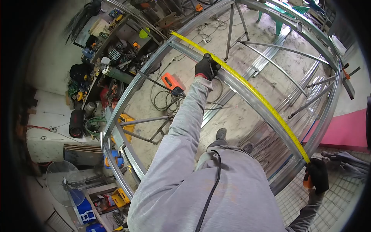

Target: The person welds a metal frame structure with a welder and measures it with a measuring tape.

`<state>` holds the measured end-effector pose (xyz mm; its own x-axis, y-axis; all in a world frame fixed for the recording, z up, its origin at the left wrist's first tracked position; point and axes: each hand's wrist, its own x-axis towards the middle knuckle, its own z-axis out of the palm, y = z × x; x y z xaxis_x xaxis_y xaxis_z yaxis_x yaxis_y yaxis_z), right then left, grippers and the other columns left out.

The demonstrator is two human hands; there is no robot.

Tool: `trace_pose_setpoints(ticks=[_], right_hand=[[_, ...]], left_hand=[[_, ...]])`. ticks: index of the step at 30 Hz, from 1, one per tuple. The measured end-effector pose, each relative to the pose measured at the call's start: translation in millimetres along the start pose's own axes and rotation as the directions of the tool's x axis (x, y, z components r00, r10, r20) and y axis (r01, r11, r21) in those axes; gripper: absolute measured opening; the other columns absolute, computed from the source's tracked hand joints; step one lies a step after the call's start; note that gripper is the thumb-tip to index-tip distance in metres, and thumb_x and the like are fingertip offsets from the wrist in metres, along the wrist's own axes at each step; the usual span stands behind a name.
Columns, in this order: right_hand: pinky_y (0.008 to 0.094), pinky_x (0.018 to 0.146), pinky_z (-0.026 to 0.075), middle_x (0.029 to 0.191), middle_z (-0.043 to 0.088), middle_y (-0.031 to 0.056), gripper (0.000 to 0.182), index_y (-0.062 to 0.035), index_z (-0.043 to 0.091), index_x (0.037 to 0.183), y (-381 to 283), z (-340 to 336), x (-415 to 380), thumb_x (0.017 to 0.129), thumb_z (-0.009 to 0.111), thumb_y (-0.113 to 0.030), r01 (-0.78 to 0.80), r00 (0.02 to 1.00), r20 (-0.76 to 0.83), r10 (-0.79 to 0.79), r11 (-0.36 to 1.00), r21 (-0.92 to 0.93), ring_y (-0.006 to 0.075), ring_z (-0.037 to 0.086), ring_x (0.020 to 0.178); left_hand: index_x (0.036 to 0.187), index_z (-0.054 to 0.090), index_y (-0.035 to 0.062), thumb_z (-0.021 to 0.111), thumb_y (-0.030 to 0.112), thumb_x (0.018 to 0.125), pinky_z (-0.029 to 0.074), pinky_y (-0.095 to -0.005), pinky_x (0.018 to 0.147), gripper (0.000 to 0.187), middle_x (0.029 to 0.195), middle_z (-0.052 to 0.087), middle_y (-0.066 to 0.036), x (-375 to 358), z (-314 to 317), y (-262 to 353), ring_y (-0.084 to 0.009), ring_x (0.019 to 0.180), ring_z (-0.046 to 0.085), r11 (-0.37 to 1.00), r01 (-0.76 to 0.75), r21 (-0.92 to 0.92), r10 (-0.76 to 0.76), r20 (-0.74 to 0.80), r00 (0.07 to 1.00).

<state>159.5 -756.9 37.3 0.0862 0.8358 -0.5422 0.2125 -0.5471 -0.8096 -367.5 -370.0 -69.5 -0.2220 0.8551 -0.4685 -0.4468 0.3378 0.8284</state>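
A yellow tape measure blade (253, 89) is stretched along a galvanized steel bar (247, 96) of a large metal frame. Its far end reaches the frame's upper left side. My left hand (207, 67), in a black glove, is closed at the blade's edge on top of the bar; the fingertips are partly hidden. At the bar's other end, by the frame's right corner, my right hand (317, 176), also black-gloved, grips the orange tape measure case (308, 181), from which the blade runs out.
An orange-red tool case (172, 83) and looped cables (166, 100) lie on the floor inside the frame. Long metal profiles (266, 58) rest beyond the bar. Cluttered shelves (104, 50) line the left wall. A green plastic chair (279, 21) stands at the back. My feet are below the bar.
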Motion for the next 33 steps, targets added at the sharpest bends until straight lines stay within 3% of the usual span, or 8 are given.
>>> trace_pose_setpoints(ticks=[1, 5, 13, 17, 19, 21, 28, 33], right_hand=[[0.0306, 0.074, 0.053, 0.09, 0.068, 0.008, 0.024, 0.0043, 0.067, 0.111, -3, 3, 7, 0.094, 0.066, -0.013, 0.028, 0.999, 0.018, -0.028, 0.999, -0.025, 0.0135, 0.064, 0.079], [0.0309, 0.075, 0.054, 0.093, 0.068, 0.0073, 0.022, 0.0028, 0.065, 0.112, 10, 2, 17, 0.093, 0.066, -0.008, 0.104, 0.993, -0.062, -0.102, 0.994, 0.022, 0.0137, 0.065, 0.08], [0.0303, 0.072, 0.052, 0.09, 0.066, 0.0058, 0.016, 0.002, 0.068, 0.102, -1, -1, 27, 0.088, 0.063, -0.004, 0.144, 0.989, -0.028, -0.144, 0.99, 0.007, 0.0123, 0.061, 0.077], [0.0301, 0.07, 0.051, 0.089, 0.066, 0.0054, 0.015, 0.0026, 0.068, 0.099, 8, -7, 26, 0.087, 0.061, -0.004, 0.215, 0.971, -0.108, -0.211, 0.977, 0.019, 0.012, 0.06, 0.076], [0.0302, 0.077, 0.053, 0.1, 0.064, 0.0054, 0.018, -0.0009, 0.066, 0.111, 19, -26, 36, 0.096, 0.06, -0.009, 0.183, 0.971, 0.174, -0.165, 0.979, -0.091, 0.0136, 0.062, 0.085], [0.0311, 0.078, 0.053, 0.1, 0.065, 0.0062, 0.018, -0.0008, 0.066, 0.111, 22, -20, 26, 0.096, 0.061, -0.008, 0.224, 0.964, 0.172, -0.203, 0.968, -0.114, 0.0148, 0.063, 0.086], [0.0375, 0.08, 0.055, 0.101, 0.068, 0.0122, 0.016, -0.0001, 0.069, 0.108, 31, -36, 15, 0.094, 0.064, -0.005, 0.623, 0.78, 0.296, -0.552, 0.641, -0.447, 0.0238, 0.066, 0.089], [0.0422, 0.081, 0.057, 0.102, 0.071, 0.0165, 0.015, 0.0004, 0.07, 0.107, 38, -35, 25, 0.093, 0.066, -0.003, 0.705, 0.674, 0.339, -0.656, 0.435, -0.56, 0.0301, 0.069, 0.091]], left_hand=[[0.104, 0.068, 0.0031, 0.062, 0.046, 0.104, 0.054, -0.0324, 0.058, 0.043, 0.088, 0.073, -0.01, 4, 1, 2, -0.0198, 0.067, 0.067, 0.991, 0.062, -0.119, -0.063, -0.006, 0.998], [0.1, 0.067, -0.0006, 0.059, 0.039, 0.104, 0.051, -0.035, 0.048, 0.04, 0.081, 0.071, -0.014, -4, 3, -2, -0.0246, 0.057, 0.066, 1.0, -0.024, 0.019, 0.023, 0.069, 0.997], [0.099, 0.07, 0.0041, 0.063, 0.033, 0.099, 0.051, -0.0314, 0.051, 0.029, 0.076, 0.072, -0.01, -83, 35, -36, -0.0183, 0.057, 0.067, 0.947, -0.252, 0.197, 0.262, -0.025, 0.965], [0.097, 0.069, 0.0045, 0.067, 0.024, 0.099, 0.052, -0.0291, 0.052, 0.02, 0.075, 0.07, -0.007, -86, 37, -63, -0.0145, 0.058, 0.066, 0.858, -0.429, 0.283, 0.438, 0.033, 0.898], [0.096, 0.069, 0.0024, 0.066, 0.019, 0.101, 0.052, -0.0271, 0.054, 0.018, 0.075, 0.069, -0.005, -90, 37, -67, -0.0125, 0.059, 0.065, 0.777, -0.503, 0.378, 0.515, 0.078, 0.854], [0.096, 0.068, 0.0017, 0.065, 0.019, 0.101, 0.051, -0.0263, 0.055, 0.019, 0.076, 0.069, -0.004, -98, 38, -68, -0.0115, 0.061, 0.065, 0.726, -0.551, 0.411, 0.568, 0.093, 0.818], [0.092, 0.067, 0.0018, 0.066, 0.022, 0.1, 0.046, -0.0333, 0.061, 0.022, 0.07, 0.066, -0.007, -109, 50, -68, -0.0141, 0.064, 0.06, 0.626, -0.646, 0.436, 0.638, 0.19, 0.746], [0.094, 0.068, 0.0014, 0.066, 0.023, 0.099, 0.047, -0.0342, 0.062, 0.022, 0.072, 0.067, -0.008, -110, 53, -68, -0.015, 0.065, 0.061, 0.57, -0.677, 0.465, 0.658, 0.235, 0.715]])
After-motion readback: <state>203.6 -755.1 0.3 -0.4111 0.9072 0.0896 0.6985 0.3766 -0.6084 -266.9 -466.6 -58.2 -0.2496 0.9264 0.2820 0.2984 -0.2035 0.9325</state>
